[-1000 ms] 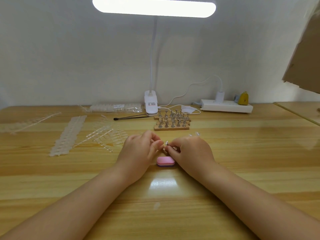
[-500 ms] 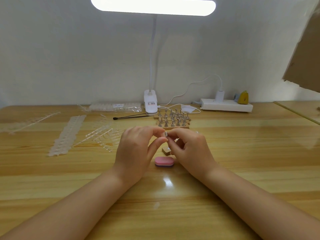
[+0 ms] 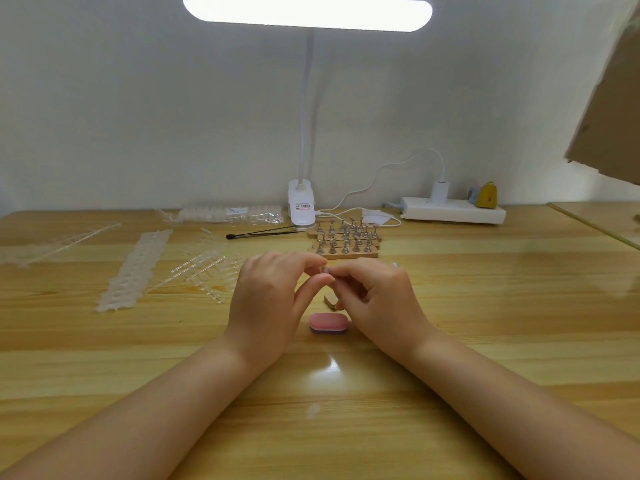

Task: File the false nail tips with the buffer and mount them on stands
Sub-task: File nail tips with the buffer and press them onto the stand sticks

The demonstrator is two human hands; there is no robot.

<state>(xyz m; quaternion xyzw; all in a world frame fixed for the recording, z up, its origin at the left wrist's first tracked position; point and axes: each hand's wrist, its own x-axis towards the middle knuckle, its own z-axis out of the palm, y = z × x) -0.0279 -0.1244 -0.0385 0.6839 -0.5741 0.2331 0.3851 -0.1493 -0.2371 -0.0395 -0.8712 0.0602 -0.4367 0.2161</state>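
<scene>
A wooden desk runs wall to wall. At its far edge stand a clip lamp and a white power strip. Strips of clear nail tips lie toward the left edge. Wooden stands with metal pegs sit mid-desk. The left hand and right hand, raised over the centre, both pinch one small stand between fingertips. A pink buffer lies just below them.

One head-worn wide-angle view looks forward and down, close over the worktop, facing the back wall.
</scene>
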